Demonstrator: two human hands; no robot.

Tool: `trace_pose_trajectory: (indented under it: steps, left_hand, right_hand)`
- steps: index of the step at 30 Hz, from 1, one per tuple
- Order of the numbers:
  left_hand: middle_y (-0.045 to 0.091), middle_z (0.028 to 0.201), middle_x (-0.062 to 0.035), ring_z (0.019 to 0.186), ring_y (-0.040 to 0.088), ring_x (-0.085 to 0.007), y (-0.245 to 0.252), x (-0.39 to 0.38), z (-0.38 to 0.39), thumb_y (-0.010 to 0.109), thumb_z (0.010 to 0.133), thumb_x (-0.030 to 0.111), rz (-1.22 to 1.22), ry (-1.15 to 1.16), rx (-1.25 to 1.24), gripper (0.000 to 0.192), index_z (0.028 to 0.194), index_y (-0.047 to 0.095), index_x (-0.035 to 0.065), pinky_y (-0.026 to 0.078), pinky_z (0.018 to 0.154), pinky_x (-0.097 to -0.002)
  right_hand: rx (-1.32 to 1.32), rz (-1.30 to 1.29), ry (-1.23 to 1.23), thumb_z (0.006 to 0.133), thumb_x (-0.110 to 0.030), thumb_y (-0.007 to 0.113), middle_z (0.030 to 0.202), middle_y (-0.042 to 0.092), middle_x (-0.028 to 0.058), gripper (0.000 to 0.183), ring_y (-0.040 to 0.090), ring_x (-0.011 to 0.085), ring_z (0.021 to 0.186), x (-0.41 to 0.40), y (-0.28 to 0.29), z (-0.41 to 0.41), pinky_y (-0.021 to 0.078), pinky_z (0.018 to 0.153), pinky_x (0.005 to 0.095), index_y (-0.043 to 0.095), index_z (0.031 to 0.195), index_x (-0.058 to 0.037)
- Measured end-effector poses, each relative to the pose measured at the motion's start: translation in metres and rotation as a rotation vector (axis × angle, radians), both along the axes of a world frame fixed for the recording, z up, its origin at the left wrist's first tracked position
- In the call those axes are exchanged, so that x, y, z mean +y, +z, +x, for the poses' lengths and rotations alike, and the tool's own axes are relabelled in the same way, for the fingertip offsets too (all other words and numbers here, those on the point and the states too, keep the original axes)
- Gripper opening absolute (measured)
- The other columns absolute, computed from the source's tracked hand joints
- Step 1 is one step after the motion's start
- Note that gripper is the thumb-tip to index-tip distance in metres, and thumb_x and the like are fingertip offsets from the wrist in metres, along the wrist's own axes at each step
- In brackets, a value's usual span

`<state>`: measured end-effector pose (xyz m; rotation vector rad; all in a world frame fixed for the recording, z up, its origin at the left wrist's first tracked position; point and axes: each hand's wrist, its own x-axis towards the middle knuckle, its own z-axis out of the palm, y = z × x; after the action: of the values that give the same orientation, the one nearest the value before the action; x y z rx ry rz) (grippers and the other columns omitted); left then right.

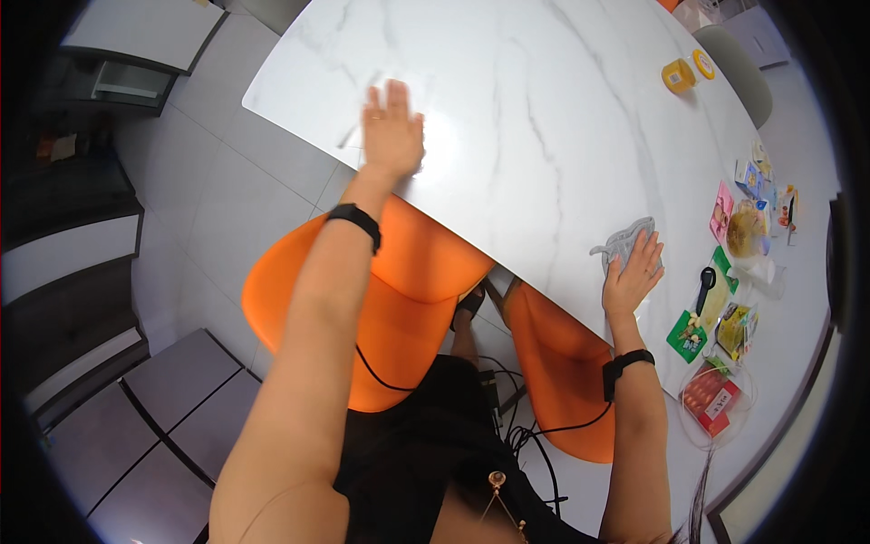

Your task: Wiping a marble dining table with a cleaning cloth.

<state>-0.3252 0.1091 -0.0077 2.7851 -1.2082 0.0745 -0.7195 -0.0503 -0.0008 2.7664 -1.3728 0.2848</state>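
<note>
My left hand [393, 132] is palm down near the left edge of a white marble-patterned table [476, 88], with its fingers extended and nothing visible in it. Farther right, my right hand [632, 275] holds a folded grey cloth [618, 241] against the tabletop. The cloth shows beyond my fingertips and beside my thumb; its middle is hidden under the hand. Each wrist wears a black band, and a cable runs from the right one.
Two orange chairs [401, 319] [557, 367] stand at the near table edge. Along the right lie snack packets [737, 330], a black-handled tool [707, 282], a red package [710, 401] and a clear cup [768, 275]. A yellow jar [678, 76] stands farther back. Black cables [527, 435] hang between the chairs.
</note>
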Motion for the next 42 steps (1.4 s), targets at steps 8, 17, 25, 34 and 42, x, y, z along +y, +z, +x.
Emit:
trace_pose_trajectory:
  steps: [8,17,25,34,42]
  left_hand:
    - [0.025,0.142,-0.0154,0.132,0.019,-0.0334,0.009,-0.056,-0.175,0.038,0.088,0.022,-0.168,-0.553,0.231,0.054,0.134,0.026,-0.0034,0.016,0.107,-0.0423]
    - [0.022,0.143,-0.0149,0.133,0.016,-0.0322,0.022,0.001,-0.122,0.036,0.089,0.019,-0.038,-0.545,0.172,0.053,0.136,0.024,-0.0009,0.016,0.108,-0.0419]
    - [0.018,0.145,-0.0123,0.135,0.01,-0.0306,0.012,-0.058,-0.149,0.032,0.09,0.023,-0.147,-0.398,0.229,0.053,0.138,0.021,0.0013,0.011,0.109,-0.0409]
    - [0.02,0.144,-0.0126,0.135,0.011,-0.0281,0.012,-0.074,-0.138,0.03,0.088,0.02,-0.123,-0.361,0.141,0.054,0.137,0.021,0.0001,0.008,0.109,-0.0406]
    - [0.023,0.143,-0.014,0.135,0.013,-0.03,0.016,-0.074,-0.136,0.031,0.087,0.018,-0.116,-0.359,0.18,0.054,0.137,0.023,-0.0004,0.008,0.109,-0.0429]
  right_hand:
    - [-0.03,0.004,-0.002,0.084,-0.033,0.043,0.145,0.019,0.0145,0.062,0.013,0.0341,0.134,0.002,-0.002,-0.003,0.008,0.102,0.0567,0.025,0.138,-0.0094]
    - [-0.04,-0.013,-0.008,0.081,-0.034,0.047,0.144,0.021,0.0143,0.065,0.017,0.0352,0.132,-0.002,0.001,0.002,0.0098,0.102,0.0571,0.026,0.138,-0.0092]
    - [0.007,0.03,-0.071,0.079,-0.027,0.051,0.144,0.02,0.0135,0.066,0.015,0.035,0.132,-0.003,0.009,0.0,0.0109,0.101,0.0585,0.026,0.138,-0.0125]
    - [-0.019,0.24,0.344,0.081,-0.046,0.053,0.144,0.016,0.0169,0.065,0.01,0.0394,0.133,0.027,0.027,0.054,0.0079,0.099,0.0641,0.032,0.137,-0.0203]
    - [0.055,0.012,0.017,0.083,-0.043,0.047,0.144,0.017,0.0158,0.064,0.013,0.0374,0.133,-0.109,0.001,0.036,0.0109,0.099,0.0622,0.026,0.138,-0.0184]
